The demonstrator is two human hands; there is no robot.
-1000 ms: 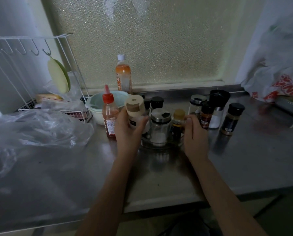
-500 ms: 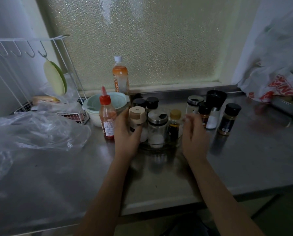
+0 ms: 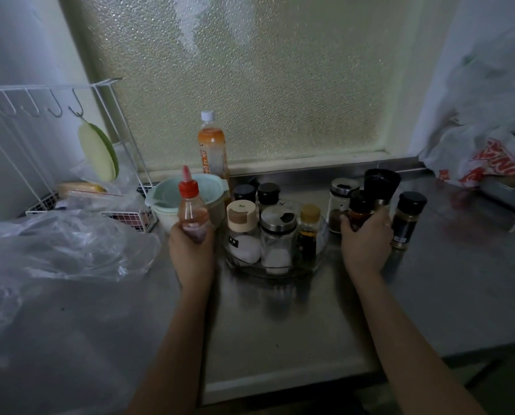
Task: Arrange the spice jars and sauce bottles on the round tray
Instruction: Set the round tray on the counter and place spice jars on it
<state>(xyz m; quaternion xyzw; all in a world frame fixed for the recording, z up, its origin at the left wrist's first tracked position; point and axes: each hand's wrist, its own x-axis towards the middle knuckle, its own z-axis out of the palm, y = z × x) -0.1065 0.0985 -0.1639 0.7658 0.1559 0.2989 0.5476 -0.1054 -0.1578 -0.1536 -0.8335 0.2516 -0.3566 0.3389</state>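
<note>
A clear round tray point(image 3: 320, 259) sits on the steel counter and carries several jars: a beige-capped jar point(image 3: 241, 229), a steel-lidded jar point(image 3: 277, 238), a small yellow-capped bottle point(image 3: 309, 232) and two black-capped jars point(image 3: 268, 194) behind. My left hand point(image 3: 191, 250) is shut on the red-capped sauce bottle point(image 3: 189, 205), just left of the tray. My right hand point(image 3: 365, 244) grips a small red spice jar with a black cap point(image 3: 359, 211), right of the tray. Beside that jar stand a black-topped grinder point(image 3: 382, 187), a steel-lidded jar point(image 3: 341, 202) and a dark jar point(image 3: 407, 218).
A pale green bowl point(image 3: 166, 199) and a tall orange bottle point(image 3: 211, 151) stand behind my left hand. A white wire rack point(image 3: 40, 115) and crumpled clear plastic point(image 3: 64, 247) fill the left side. A plastic bag point(image 3: 489, 157) lies at the back right. The counter's front edge point(image 3: 280, 381) runs below.
My left hand let go of the beige-capped jar, now standing on the tray, and took hold of the red-capped sauce bottle. My right hand moved right and closed on the small red spice jar.
</note>
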